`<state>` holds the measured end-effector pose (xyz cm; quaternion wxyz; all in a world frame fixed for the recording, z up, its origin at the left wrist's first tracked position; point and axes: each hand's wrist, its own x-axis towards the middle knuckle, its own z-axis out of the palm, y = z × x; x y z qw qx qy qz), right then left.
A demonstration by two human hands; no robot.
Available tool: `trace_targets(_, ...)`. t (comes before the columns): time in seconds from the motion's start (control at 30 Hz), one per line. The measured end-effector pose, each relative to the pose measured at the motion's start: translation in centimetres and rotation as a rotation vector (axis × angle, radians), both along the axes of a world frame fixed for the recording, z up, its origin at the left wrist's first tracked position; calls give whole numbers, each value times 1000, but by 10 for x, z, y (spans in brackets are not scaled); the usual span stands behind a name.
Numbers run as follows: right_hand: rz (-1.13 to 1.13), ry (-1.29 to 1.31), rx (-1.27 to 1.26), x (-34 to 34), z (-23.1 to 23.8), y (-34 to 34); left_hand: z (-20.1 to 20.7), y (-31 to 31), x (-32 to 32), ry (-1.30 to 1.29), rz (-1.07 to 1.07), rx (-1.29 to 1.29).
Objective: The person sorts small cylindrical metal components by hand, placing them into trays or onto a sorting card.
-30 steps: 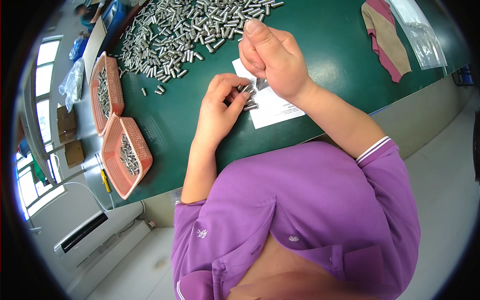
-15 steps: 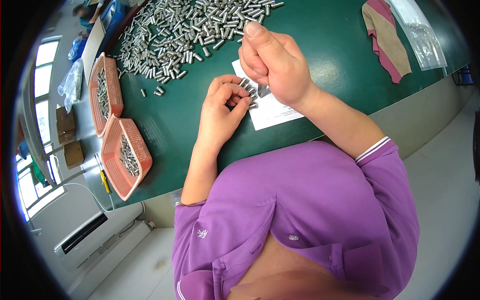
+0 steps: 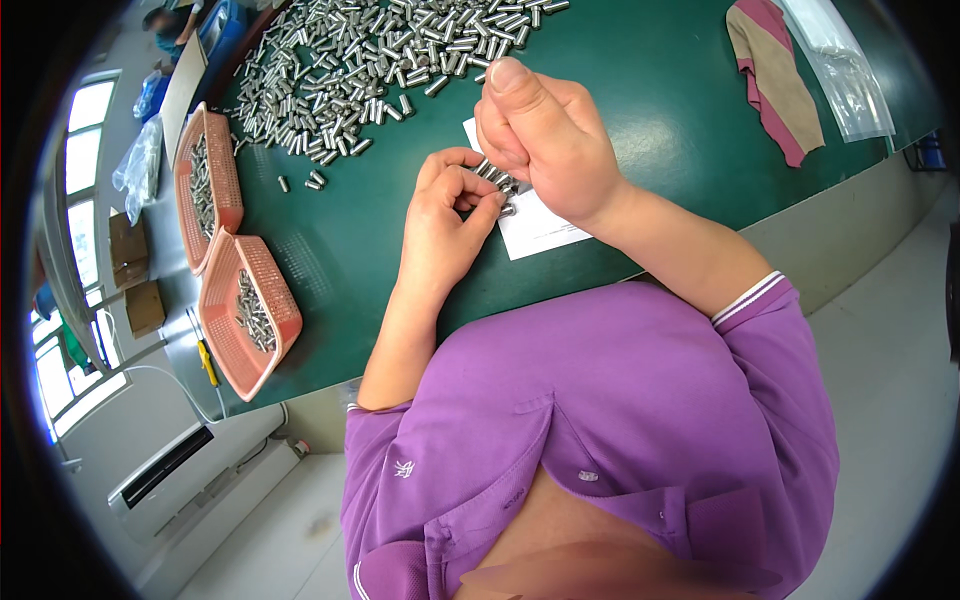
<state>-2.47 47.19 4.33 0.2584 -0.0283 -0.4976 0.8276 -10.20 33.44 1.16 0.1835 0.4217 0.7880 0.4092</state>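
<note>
My left hand [image 3: 448, 215] has its fingers curled round a short row of shiny metal cylinders [image 3: 507, 210], steadying them over a sheet of white paper [image 3: 540, 236]. Close on its right, my right hand [image 3: 552, 145] is closed in a fist, thumb on top. Whatever the fist grips is hidden beneath it. The fist covers part of the paper and the right ends of the row. Beyond both hands spreads a large heap of similar metal cylinders [image 3: 370, 70].
Two pink plastic baskets, a nearer one [image 3: 215, 345] and a farther one [image 3: 228, 180], hold more cylinders at the left. Few loose cylinders [image 3: 316, 180] lie nearby on the green table [image 3: 340, 290]. A pink-and-beige cloth [image 3: 775, 80] and clear plastic bags [image 3: 840, 85] lie far right.
My right fist has come down slightly, toward me. A dark grey metal piece visible beneath it earlier is now covered. My left hand stays nearly in place on the cylinders.
</note>
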Motion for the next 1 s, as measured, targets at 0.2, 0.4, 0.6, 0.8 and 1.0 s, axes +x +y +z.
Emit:
trace_targets(0.2,4,86,-88,1,-3,6,1,1,1,-18,10,1)
trace_targets(0.4,9,96,-95,2,-2,8,1,0,0,-20,14,-8)
trace_targets(0.6,56,37,-59,1,-4,1,0,0,1,4,13,-20)
trace_targets(0.8,-32,52,-15,-2,-8,6,5,-1,-1,-34,1,-64)
trace_targets(1.0,-11,-10,33,1,2,6,13,-9,-4,18,-154,-47)
